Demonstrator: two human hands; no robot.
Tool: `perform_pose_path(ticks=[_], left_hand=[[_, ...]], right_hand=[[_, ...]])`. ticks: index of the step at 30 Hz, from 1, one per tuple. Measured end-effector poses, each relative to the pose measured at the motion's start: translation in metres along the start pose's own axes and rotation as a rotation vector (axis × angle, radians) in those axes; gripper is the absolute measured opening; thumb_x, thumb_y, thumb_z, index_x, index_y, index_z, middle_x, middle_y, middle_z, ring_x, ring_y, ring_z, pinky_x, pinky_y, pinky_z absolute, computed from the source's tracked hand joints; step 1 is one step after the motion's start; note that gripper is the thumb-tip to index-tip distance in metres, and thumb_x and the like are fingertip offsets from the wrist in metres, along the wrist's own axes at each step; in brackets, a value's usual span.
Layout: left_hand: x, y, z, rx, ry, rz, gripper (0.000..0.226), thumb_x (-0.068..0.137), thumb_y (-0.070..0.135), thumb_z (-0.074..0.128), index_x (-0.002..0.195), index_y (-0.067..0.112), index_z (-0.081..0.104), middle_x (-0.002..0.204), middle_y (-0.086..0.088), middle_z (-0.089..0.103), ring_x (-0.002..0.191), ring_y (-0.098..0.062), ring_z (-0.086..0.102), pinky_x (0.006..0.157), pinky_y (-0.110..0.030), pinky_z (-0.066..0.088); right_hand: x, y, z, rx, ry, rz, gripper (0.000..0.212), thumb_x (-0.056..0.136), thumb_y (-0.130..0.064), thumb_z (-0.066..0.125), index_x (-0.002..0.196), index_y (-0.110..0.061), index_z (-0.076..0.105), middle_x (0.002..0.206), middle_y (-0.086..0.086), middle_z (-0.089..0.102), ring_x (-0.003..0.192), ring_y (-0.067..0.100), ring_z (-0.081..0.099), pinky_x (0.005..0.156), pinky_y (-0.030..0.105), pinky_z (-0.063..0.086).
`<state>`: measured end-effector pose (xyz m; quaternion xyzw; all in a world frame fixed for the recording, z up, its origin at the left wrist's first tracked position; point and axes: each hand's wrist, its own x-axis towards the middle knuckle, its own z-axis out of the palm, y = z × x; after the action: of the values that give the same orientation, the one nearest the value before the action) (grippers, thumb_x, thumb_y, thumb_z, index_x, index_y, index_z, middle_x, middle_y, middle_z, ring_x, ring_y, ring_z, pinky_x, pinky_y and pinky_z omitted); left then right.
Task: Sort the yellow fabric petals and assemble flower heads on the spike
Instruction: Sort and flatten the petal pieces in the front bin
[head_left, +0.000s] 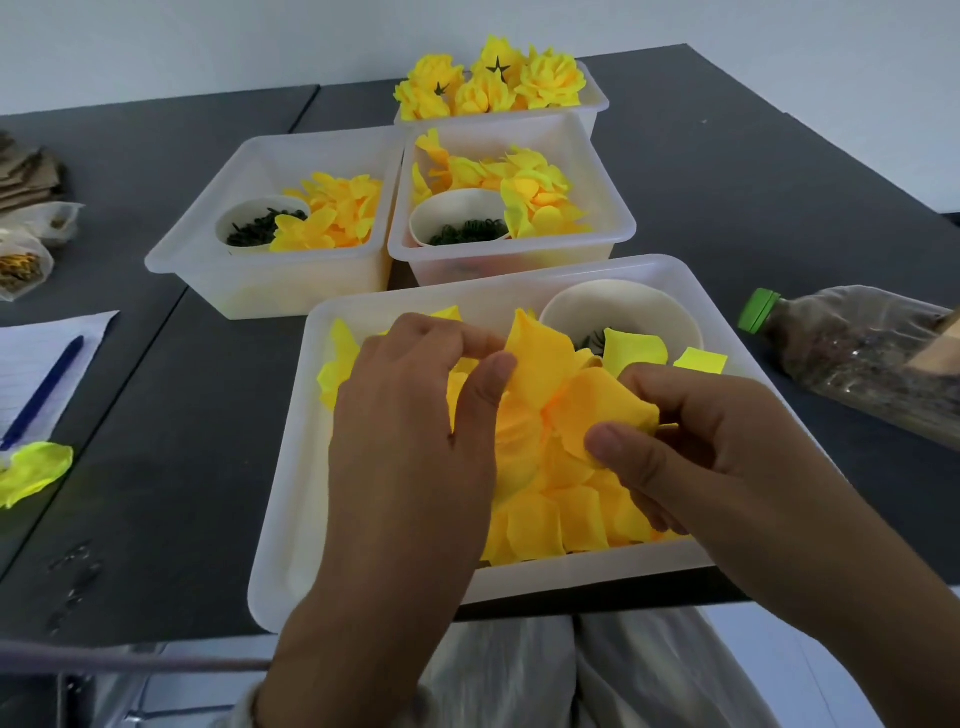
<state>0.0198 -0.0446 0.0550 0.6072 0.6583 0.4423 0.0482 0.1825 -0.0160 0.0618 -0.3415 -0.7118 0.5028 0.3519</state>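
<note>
A white tray (291, 499) at the table's near edge holds a heap of loose yellow fabric petals (545, 525) and a paper bowl (618, 312). Above the heap, both my hands hold a yellow petal piece (566, 395). My left hand (410, 431) pinches its upper lobe between thumb and fingertips. My right hand (691, 452) pinches the right lobe with thumb and curled fingers. No spike shows in the frame. Finished yellow flower heads (493, 83) fill the farthest tray.
Two middle trays, left (208, 234) and right (613, 208), each hold yellow petals and a paper bowl of dark green pieces. A plastic bottle with a green cap (852, 348) lies at right. Paper and a blue pen (47, 389), a loose yellow petal (31, 467) and bags lie at left.
</note>
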Motion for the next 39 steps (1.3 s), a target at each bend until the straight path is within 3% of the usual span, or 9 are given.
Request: perform_pose_path(ticks=[6,8,11,14,18,23,29,34,39], left_hand=[[0.002,0.0,0.002,0.027,-0.148,-0.014,0.016,0.1,0.03,0.045,0.105,0.031,0.06,0.091,0.018,0.061,0.082,-0.002,0.057,0.069,-0.026,0.049],[0.002,0.003,0.003,-0.001,-0.212,-0.022,0.014,0.097,0.029,0.047,0.105,0.034,0.057,0.085,0.022,0.058,0.084,0.001,0.058,0.068,-0.015,0.044],[0.005,0.005,0.001,-0.098,-0.219,-0.072,0.013,0.092,0.028,0.052,0.096,0.04,0.056,0.079,0.025,0.06,0.087,0.007,0.057,0.068,-0.005,0.041],[0.009,0.003,0.0,-0.19,-0.189,-0.145,0.015,0.094,0.03,0.05,0.084,0.034,0.061,0.075,0.021,0.063,0.079,0.004,0.058,0.065,-0.007,0.043],[0.009,0.005,0.001,-0.221,-0.179,-0.174,0.02,0.09,0.038,0.046,0.076,0.031,0.058,0.071,0.022,0.06,0.07,0.002,0.056,0.058,-0.009,0.041],[0.009,0.004,-0.004,-0.271,-0.116,-0.159,0.018,0.088,0.031,0.059,0.071,0.029,0.06,0.064,0.016,0.058,0.07,-0.005,0.056,0.06,-0.011,0.042],[0.007,0.009,-0.007,-0.362,-0.11,-0.126,0.02,0.087,0.024,0.064,0.068,0.026,0.061,0.059,0.012,0.058,0.056,-0.004,0.05,0.051,-0.012,0.04],[0.005,0.01,-0.008,-0.385,-0.104,-0.093,0.024,0.088,0.026,0.067,0.066,0.026,0.058,0.055,0.012,0.054,0.05,-0.003,0.045,0.048,-0.011,0.036],[0.008,0.011,-0.009,-0.407,0.029,-0.032,0.052,0.083,0.017,0.073,0.052,0.017,0.031,0.047,0.001,0.029,0.045,-0.005,0.027,0.047,-0.014,0.028]], right_hand=[[-0.003,-0.002,0.003,-0.194,0.029,0.033,0.03,0.078,-0.057,0.059,0.075,-0.028,0.059,0.054,-0.009,0.052,0.049,0.005,0.047,0.045,0.02,0.04],[-0.004,-0.002,0.004,-0.264,0.03,0.042,0.034,0.073,-0.062,0.055,0.079,-0.028,0.058,0.06,-0.002,0.055,0.052,0.01,0.048,0.051,0.033,0.044],[-0.007,-0.004,0.004,-0.303,0.036,0.041,0.04,0.071,-0.065,0.056,0.076,-0.026,0.059,0.065,0.003,0.058,0.056,0.017,0.05,0.055,0.041,0.047],[-0.008,-0.004,0.003,-0.328,0.034,0.008,0.036,0.072,-0.067,0.047,0.075,-0.033,0.056,0.061,-0.003,0.054,0.055,0.013,0.048,0.05,0.027,0.042],[-0.009,-0.002,0.006,-0.347,0.04,-0.017,0.039,0.075,-0.063,0.047,0.073,-0.025,0.057,0.061,0.001,0.053,0.055,0.015,0.047,0.05,0.03,0.039],[-0.01,0.0,0.007,-0.323,0.068,-0.008,0.04,0.076,-0.063,0.048,0.074,-0.024,0.057,0.06,0.004,0.052,0.052,0.015,0.046,0.048,0.031,0.037],[-0.01,-0.002,0.01,-0.273,0.141,0.038,0.034,0.073,-0.065,0.045,0.08,-0.034,0.057,0.058,-0.012,0.054,0.055,0.008,0.053,0.048,0.024,0.043],[-0.008,-0.006,0.019,-0.219,0.212,0.046,0.024,0.079,-0.054,0.053,0.078,-0.031,0.055,0.064,-0.01,0.065,0.056,-0.001,0.061,0.057,0.011,0.046],[-0.004,-0.011,0.025,-0.132,0.284,0.049,0.024,0.081,-0.039,0.052,0.083,-0.016,0.058,0.066,-0.006,0.07,0.062,0.0,0.068,0.058,0.028,0.055]])
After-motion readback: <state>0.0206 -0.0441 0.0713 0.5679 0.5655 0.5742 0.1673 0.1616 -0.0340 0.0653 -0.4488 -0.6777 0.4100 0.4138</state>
